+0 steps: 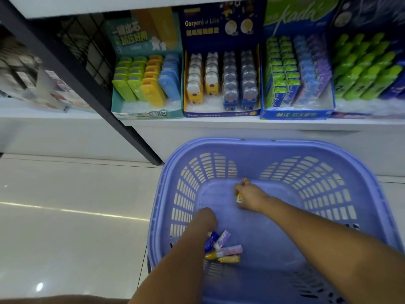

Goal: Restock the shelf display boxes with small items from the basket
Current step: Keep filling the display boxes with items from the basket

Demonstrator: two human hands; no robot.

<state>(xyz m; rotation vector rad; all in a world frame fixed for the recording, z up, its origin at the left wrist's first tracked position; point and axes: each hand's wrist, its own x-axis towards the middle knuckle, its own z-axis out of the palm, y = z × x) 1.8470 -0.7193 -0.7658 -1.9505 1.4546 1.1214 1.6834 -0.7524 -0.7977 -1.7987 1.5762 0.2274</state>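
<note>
Fingers of the right hand (pixel 249 196) are curled around a small yellow item (pixel 239 198) near the far middle of the purple basket (pixel 285 144) floor. A cluster of small items (pixel 223 246) is found by the basket's near-left wall, with the left hand (pixel 206 220) held right at it; its fingers are hidden, so its grip cannot be told. Display boxes (pixel 221 84) are lined along the shelf (pixel 219 128) edge.

Glossy white tile floor (pixel 65 238) with a bright streak of reflected light (pixel 76 210) across it. A white shelf (pixel 219 125) sits on a white base, with a dark slanting upright post (pixel 74 71) at its left and a black wire grid (pixel 87 44) behind
</note>
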